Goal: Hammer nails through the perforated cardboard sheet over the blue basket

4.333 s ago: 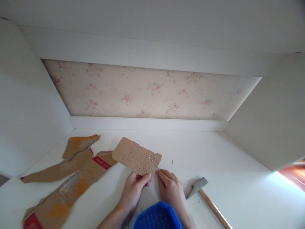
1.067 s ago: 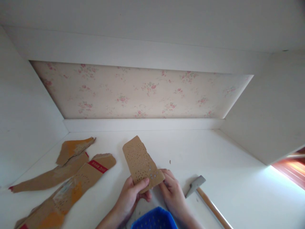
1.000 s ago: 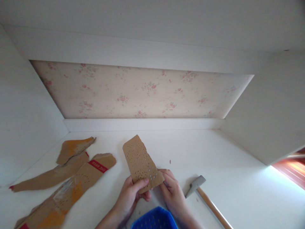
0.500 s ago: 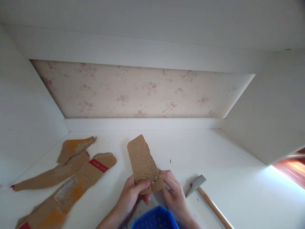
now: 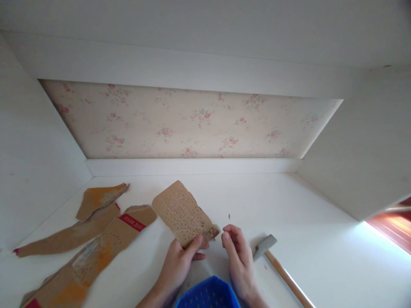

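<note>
My left hand (image 5: 180,262) grips a piece of brown cardboard (image 5: 181,209) by its lower edge, thumb on top and fingers beneath. Rows of small holes dot the cardboard, with a few grey round spots near its torn right end. Just right of that end is my right hand (image 5: 238,256), off the cardboard, its thumb and fingers drawn together; whatever they may hold is too small to make out. Below and between both hands shows the rim of a blue perforated plastic basket (image 5: 210,284), cut off by the frame.
A hammer (image 5: 282,269) with a wooden handle lies right of my right hand. Torn cardboard strips (image 5: 105,244) with orange stains and red bands spread across the left side. White panels (image 5: 334,171) enclose the surface at the sides, and floral wallpaper (image 5: 199,124) lies behind.
The cardboard has tilted to the left in my left hand. My right hand has let go of its right edge and moved slightly right, fingers curled.
</note>
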`<control>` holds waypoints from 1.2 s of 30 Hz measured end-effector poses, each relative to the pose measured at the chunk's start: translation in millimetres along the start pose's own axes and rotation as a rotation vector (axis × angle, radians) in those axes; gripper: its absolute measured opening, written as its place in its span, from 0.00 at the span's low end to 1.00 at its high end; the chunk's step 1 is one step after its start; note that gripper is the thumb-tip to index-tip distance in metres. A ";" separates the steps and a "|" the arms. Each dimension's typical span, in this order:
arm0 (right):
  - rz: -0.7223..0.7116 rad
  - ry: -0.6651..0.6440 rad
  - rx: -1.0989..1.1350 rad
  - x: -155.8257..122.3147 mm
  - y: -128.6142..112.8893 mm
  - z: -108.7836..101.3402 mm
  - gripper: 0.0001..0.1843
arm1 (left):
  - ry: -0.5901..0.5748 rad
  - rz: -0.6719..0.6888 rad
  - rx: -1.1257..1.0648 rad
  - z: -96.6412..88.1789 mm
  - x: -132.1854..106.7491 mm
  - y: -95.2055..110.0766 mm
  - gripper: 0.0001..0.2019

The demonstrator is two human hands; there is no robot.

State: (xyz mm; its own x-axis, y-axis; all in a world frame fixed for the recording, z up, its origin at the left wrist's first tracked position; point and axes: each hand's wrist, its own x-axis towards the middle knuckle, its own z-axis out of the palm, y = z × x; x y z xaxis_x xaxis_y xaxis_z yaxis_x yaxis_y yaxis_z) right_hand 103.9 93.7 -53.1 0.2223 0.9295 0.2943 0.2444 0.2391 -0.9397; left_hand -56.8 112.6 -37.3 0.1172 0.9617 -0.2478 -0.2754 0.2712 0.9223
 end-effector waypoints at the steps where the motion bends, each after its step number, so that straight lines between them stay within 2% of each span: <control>1: 0.000 -0.022 0.004 -0.6 -2.5 0.2 0.12 | 0.004 0.009 0.031 1.2 -1.0 0.3 0.23; 5: 0.022 -0.090 0.010 1.4 -8.2 4.2 0.10 | 0.008 0.064 0.136 3.7 -3.9 -0.2 0.21; 13: 0.052 -0.128 -0.011 3.7 -3.5 8.0 0.11 | 0.003 0.162 0.314 1.0 -2.2 -2.4 0.10; 18: 0.037 -0.146 -0.032 3.6 -3.6 9.0 0.12 | 0.087 0.202 0.340 2.7 -4.0 0.7 0.08; 22: 0.026 -0.127 -0.066 1.1 -5.6 8.5 0.12 | 0.174 0.252 0.477 2.1 -4.6 1.0 0.05; 25: 0.008 -0.097 -0.096 -0.2 -7.1 6.9 0.12 | 0.251 0.286 0.533 -2.7 -1.7 0.0 0.08; 28: -0.010 -0.063 -0.147 1.2 -5.9 5.2 0.13 | 0.294 0.250 0.462 -9.7 4.1 -0.8 0.12; 32: -0.059 -0.060 -0.274 7.2 1.2 3.7 0.08 | 0.271 0.157 0.242 -14.3 9.5 0.5 0.18; 36: -0.166 -0.098 -0.433 12.7 8.3 -0.2 0.10 | 0.266 0.159 0.203 -12.0 8.6 4.0 0.19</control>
State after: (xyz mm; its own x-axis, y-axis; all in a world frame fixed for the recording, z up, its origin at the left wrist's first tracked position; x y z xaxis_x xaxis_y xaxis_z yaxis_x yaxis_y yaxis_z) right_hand 109.0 107.4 -57.1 0.0614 0.9158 0.3970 0.6448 0.2672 -0.7161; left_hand -68.3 122.4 -39.3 -0.1711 0.9752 -0.1403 -0.0723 0.1296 0.9889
